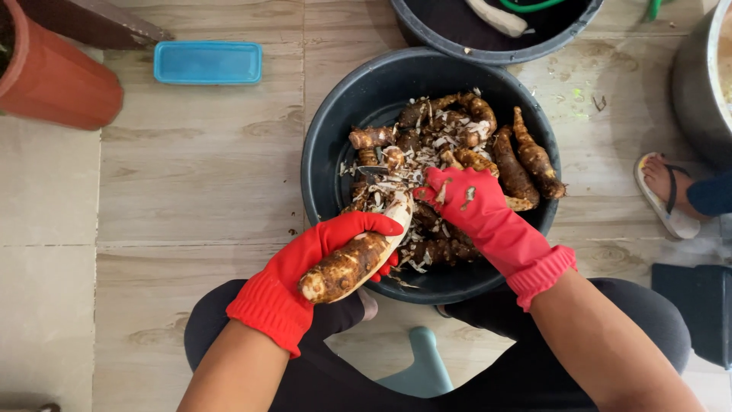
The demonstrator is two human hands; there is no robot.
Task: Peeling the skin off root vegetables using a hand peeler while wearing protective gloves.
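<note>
A: Dark basin (328, 164) on the floor, heaped with unpeeled roots (526, 156) and peelings.

B: Left hand (324, 255) wraps the half-peeled root (358, 259) at the rim; right hand (465, 202) pinches a blade (374, 171). Likely stiff, heavy; the peeled end probably slick, so hold the rough skin.

Both the left hand (320, 267) and the right hand (465, 200) wore bright red gloves, and the root (358, 259) between them was mottled brown with a creamy white peeled strip. The basin (328, 152) was dark grey-black, its roots (518, 156) brown amid pale shavings. At ten o'clock lay a light blue box (207, 62) beside a terracotta-orange pot (53, 76), on beige wood-grain floor tiles (198, 183).
</note>
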